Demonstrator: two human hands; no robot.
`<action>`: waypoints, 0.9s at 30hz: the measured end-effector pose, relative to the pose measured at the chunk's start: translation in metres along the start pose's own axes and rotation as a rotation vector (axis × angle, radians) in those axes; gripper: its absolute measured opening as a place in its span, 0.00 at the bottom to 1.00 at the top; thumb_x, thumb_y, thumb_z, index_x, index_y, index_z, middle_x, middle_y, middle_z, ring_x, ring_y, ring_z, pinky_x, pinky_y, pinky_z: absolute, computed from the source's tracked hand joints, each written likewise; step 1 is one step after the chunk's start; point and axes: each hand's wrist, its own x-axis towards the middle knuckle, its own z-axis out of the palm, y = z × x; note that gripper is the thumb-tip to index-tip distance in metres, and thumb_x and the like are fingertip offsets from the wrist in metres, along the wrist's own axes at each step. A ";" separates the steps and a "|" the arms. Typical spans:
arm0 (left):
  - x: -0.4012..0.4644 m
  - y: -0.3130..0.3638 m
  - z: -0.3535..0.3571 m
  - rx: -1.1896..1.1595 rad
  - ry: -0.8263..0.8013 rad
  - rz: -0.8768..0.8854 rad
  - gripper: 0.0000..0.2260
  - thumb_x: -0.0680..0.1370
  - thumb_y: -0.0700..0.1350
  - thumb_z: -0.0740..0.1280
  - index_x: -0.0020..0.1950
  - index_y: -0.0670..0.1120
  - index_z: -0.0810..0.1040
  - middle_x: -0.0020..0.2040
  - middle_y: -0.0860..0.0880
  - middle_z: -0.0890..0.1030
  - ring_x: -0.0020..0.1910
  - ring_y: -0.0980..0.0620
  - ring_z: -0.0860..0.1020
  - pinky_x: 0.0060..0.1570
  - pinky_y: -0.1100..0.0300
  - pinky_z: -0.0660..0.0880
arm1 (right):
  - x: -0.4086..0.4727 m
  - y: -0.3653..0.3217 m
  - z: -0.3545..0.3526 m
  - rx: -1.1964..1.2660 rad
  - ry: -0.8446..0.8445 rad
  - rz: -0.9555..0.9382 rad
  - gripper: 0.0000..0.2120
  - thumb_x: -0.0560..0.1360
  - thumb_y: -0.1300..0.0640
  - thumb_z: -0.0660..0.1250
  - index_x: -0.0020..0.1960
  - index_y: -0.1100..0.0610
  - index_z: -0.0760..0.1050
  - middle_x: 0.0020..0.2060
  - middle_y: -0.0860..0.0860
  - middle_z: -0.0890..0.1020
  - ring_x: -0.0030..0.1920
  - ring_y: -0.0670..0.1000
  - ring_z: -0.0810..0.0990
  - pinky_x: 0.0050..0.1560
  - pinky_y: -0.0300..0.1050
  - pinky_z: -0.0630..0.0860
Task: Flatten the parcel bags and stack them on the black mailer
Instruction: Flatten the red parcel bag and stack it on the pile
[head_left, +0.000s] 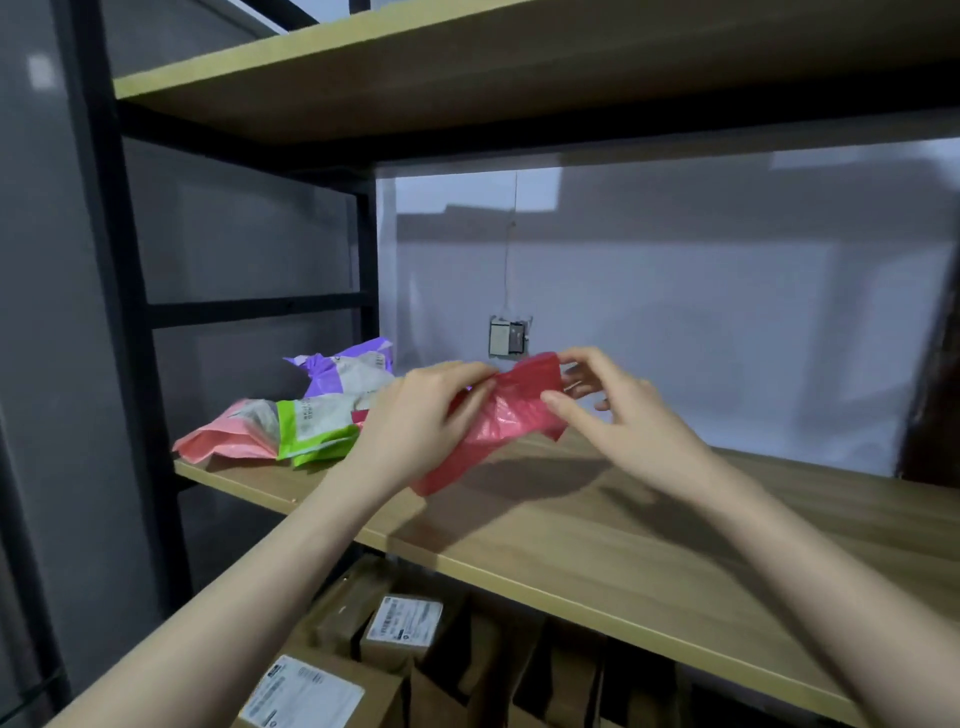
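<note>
Holding the red parcel bag (498, 421) in the air above the wooden shelf (597, 525), I judge the task is near its start. My left hand (415, 415) pinches the left upper edge of the bag, and my right hand (618, 410) pinches the right edge, thumb in front and fingers behind, so the bag is stretched between them but looks crumpled. At the far left of the shelf three more bags wait in a loose heap: a pink bag (228, 436), a green bag (317, 426) and, behind them, a purple bag (348, 366). None looks flattened. I cannot see the black mailer anywhere, so no stack is visible. Cardboard boxes (400, 629) sit below the shelf.
</note>
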 end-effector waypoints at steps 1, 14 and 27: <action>0.006 0.006 0.004 -0.045 0.002 0.010 0.14 0.79 0.55 0.58 0.57 0.55 0.79 0.52 0.57 0.83 0.52 0.51 0.80 0.46 0.52 0.77 | -0.001 0.004 -0.007 0.026 0.055 0.029 0.15 0.75 0.45 0.63 0.59 0.50 0.72 0.48 0.43 0.79 0.50 0.41 0.76 0.50 0.33 0.69; 0.043 0.066 0.072 -0.718 0.051 -0.363 0.23 0.79 0.60 0.54 0.64 0.46 0.73 0.58 0.49 0.76 0.57 0.54 0.74 0.59 0.59 0.67 | -0.035 0.060 -0.093 -0.089 0.602 0.239 0.10 0.78 0.55 0.61 0.41 0.60 0.72 0.25 0.51 0.71 0.26 0.50 0.67 0.36 0.46 0.64; 0.046 0.113 0.092 -0.649 0.254 -0.239 0.15 0.82 0.50 0.56 0.37 0.45 0.65 0.28 0.51 0.66 0.29 0.53 0.63 0.32 0.64 0.63 | -0.057 0.060 -0.106 -0.347 0.723 0.203 0.12 0.81 0.54 0.55 0.41 0.58 0.65 0.22 0.49 0.63 0.27 0.54 0.64 0.36 0.51 0.56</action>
